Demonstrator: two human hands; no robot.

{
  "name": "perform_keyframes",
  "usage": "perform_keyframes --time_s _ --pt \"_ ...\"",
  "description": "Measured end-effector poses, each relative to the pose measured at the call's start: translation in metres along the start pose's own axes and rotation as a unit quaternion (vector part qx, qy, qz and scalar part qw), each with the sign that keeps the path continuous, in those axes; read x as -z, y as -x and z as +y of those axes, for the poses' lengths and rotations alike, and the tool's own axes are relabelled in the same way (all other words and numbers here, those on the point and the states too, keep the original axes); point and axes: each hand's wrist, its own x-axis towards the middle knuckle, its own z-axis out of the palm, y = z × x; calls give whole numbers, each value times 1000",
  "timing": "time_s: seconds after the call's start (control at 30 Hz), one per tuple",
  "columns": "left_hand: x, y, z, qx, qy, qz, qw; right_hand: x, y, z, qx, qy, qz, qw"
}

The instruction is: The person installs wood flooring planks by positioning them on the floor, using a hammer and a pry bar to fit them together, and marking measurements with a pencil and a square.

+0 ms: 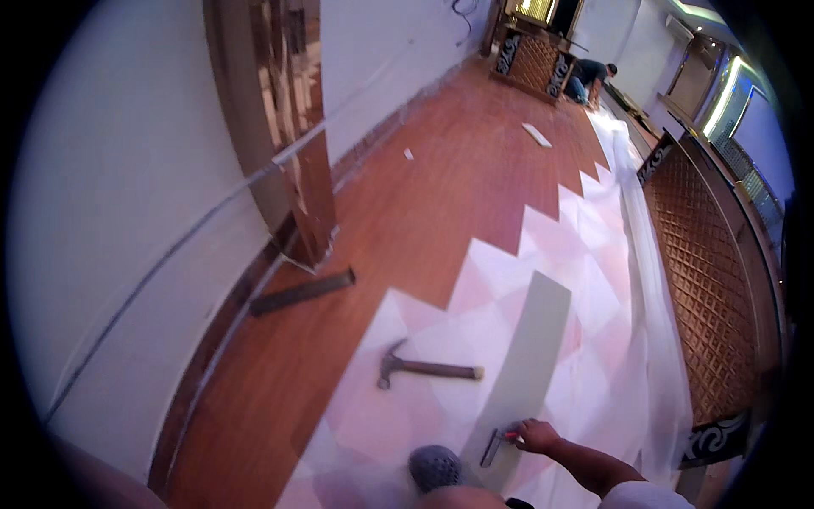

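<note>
My right hand (536, 436) grips a small tool with a red part and a grey metal piece (492, 447), held at the near end of a long pale grey plank (530, 339). The plank lies on white underlay (428, 331) over pink and white checked flooring. A claw hammer (432, 370) lies left of the plank, its head to the left. My grey perforated shoe (435, 467) shows at the bottom. My left hand is not in view.
Wood-look planks (398, 212) form a stepped edge. A dark bar (301, 291) and pale strip (537, 135) lie on them. A wall post (267, 144) stands left, lattice counters (695, 280) right and behind. A crouching person (585, 81) works far back.
</note>
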Motion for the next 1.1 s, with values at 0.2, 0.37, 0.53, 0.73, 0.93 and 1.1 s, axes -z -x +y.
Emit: perform_keyframes --time_s 0.2,0.37,0.53,0.73,0.93,1.1 --pt "-2 -7 23 -14 -35 87 995 -14 72 57 -137 -60 -120 981" --pt "-58 -45 -5 31 -138 -56 988 -1 33 35 -282 -136 72 947" --pt "-172 -13 -139 -46 -228 -333 914 6 -86 -16 -375 -238 354 823" --pt "-252 0 -221 162 -223 -543 793 13 -127 -61 -469 -198 374 775" --pt "-273 -27 -288 158 -259 -599 741 2 -140 -59 -507 -268 303 762" --pt "-295 -40 -347 107 -269 -524 801 13 -143 -60 -471 -218 364 774"
